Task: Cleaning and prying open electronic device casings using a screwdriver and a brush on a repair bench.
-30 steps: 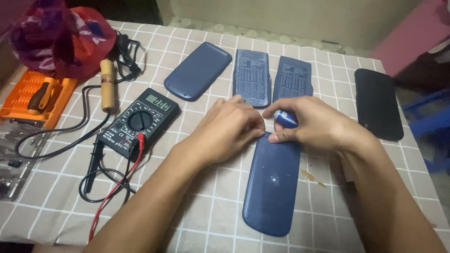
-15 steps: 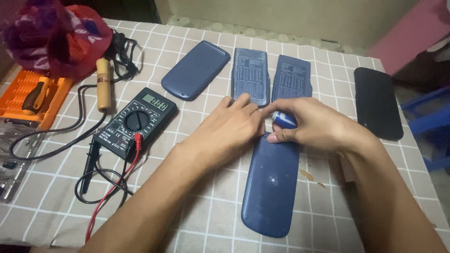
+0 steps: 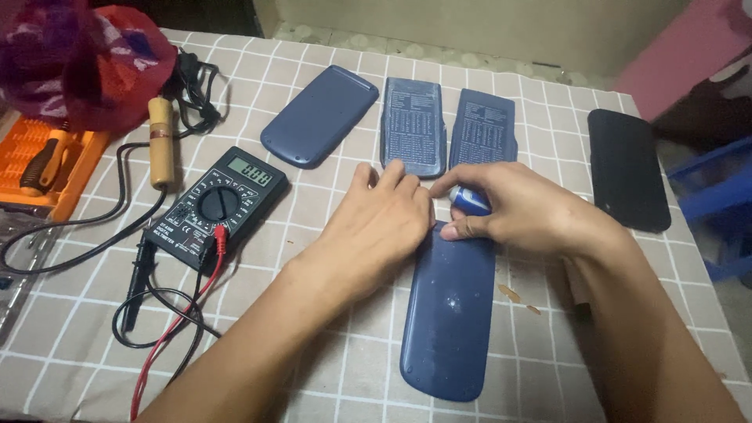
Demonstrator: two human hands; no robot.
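Hands at work: my right hand (image 3: 525, 215) pinches a small blue-white piece (image 3: 468, 200) at the dark blue case (image 3: 450, 313) top, left hand (image 3: 384, 227) curled beside it, grip hidden; case looks unopened, I judge.

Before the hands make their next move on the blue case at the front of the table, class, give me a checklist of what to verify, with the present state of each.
1. Front blue case lies flat on the checked cloth: ok.
2. Left hand rests at the case's top left corner: ok.
3. Right hand holds a small blue and white object at the case's top edge: ok; what the object is: cannot tell.
4. Three other blue cases, e.g., and a black one lie apart from the hands: ok.
5. Multimeter leads stay off the front case: ok.
6. Crumbs lie on the cloth right of the case: not ok.
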